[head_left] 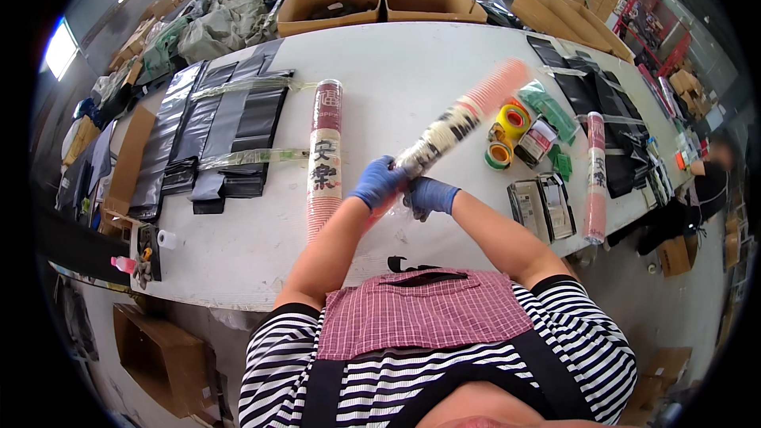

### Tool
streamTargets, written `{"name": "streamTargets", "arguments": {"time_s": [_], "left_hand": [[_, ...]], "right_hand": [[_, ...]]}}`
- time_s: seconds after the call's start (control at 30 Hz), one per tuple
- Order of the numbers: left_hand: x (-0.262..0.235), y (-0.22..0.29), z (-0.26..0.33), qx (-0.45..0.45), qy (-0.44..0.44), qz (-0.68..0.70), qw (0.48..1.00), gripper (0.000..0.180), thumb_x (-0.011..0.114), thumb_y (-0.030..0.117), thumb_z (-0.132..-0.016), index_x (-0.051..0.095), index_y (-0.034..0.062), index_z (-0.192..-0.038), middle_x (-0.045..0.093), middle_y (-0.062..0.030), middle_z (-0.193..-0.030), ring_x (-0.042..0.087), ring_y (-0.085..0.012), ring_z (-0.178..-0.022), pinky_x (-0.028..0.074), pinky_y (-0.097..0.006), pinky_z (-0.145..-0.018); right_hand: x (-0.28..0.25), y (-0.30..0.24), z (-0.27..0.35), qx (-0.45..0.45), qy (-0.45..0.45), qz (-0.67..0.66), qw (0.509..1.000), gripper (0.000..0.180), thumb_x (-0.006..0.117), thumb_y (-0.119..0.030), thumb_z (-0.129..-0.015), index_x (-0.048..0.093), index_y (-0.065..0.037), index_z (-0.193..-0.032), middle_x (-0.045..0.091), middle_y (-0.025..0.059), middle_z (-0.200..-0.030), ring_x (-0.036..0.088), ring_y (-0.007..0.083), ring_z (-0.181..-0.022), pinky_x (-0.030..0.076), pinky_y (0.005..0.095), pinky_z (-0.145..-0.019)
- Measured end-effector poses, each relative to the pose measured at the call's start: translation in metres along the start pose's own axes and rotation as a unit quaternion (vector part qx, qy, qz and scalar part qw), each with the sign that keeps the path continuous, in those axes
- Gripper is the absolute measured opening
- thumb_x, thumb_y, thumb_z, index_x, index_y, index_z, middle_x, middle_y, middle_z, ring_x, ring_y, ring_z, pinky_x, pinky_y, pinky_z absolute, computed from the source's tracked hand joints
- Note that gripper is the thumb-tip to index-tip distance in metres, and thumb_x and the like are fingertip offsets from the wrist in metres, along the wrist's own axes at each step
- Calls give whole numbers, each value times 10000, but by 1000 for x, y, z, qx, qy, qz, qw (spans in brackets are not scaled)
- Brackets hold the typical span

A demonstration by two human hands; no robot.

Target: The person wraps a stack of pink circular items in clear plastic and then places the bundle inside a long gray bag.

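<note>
Both gloved hands, left and right, closed around cup stack near end; grip detail blurred. Stack slants over table. Second stack lies left; tape rolls right.

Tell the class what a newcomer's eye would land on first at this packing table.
Two blue-gloved hands, left hand and right hand, meet at mid-table around a long stack of pink cups angled up to the right. Beside the left hand lies a second wrapped cup sleeve; dark plastic bags lie at left.
</note>
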State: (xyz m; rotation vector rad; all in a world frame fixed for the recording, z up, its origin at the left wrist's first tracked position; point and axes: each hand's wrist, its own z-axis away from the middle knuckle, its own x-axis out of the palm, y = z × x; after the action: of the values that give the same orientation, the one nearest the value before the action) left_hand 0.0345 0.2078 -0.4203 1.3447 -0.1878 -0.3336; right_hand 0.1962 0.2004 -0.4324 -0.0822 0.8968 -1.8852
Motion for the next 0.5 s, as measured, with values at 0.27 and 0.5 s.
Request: {"name": "streamTargets", "arguments": {"time_s": [0.27,0.5], "left_hand": [[-26,-160,-1,-204,-78,34,975,178,613,180,-934,698,71,-1046,638,-19,-741,581,-134,-607,483,-262,-549],[-14,-144,21,159,148,-183,959,596,737,185,-824,509,31,-1353,654,-126,-1057,649,-225,-831,550,-318,-770]], "right_hand": [[33,-17,72,-278,-82,-509,811,69,609,-73,-825,575,-14,-811,549,48,-667,533,146,-498,517,314,-475],[7,-84,213,-593,-83,-398,696,102,632,-36,-807,562,32,-834,594,112,-710,561,151,-539,464,301,-495]]}}
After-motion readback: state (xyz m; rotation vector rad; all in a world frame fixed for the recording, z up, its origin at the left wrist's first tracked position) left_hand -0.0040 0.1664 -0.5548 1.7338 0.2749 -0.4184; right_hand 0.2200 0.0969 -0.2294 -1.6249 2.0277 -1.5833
